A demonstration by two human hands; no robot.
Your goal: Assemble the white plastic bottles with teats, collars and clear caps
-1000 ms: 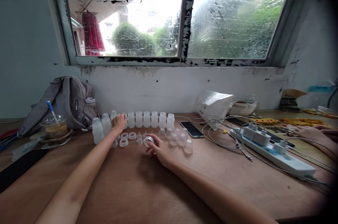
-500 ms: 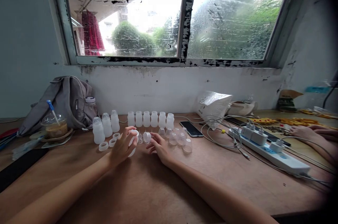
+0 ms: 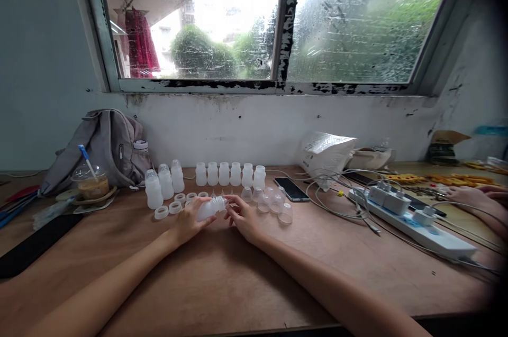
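My left hand [image 3: 189, 219] is wrapped round a frosted white bottle [image 3: 206, 211], tilted with its neck to the right. My right hand [image 3: 241, 215] has its fingers pressed together at the bottle's neck, on a small pale ring-like part. White rings [image 3: 175, 207] lie just left and behind. Three capped bottles [image 3: 154, 190] stand at the left, and a row of open bottles [image 3: 224, 174] stands behind my hands. Clear dome caps [image 3: 284, 213] sit right of my right hand, with small clear nipples partly hidden behind my fingers.
A phone [image 3: 291, 189], a silver bag [image 3: 328, 154], tangled cables and a power strip [image 3: 416, 228] are on the right. Another person's hands [image 3: 472, 197] rest at the far right. On the left are an iced drink [image 3: 93, 184] and a grey backpack [image 3: 105, 146].
My left hand has lowered and now holds the bottle tilted sideways instead of upright. The small ring part in my right hand has met the bottle's neck. The view has shifted slightly.
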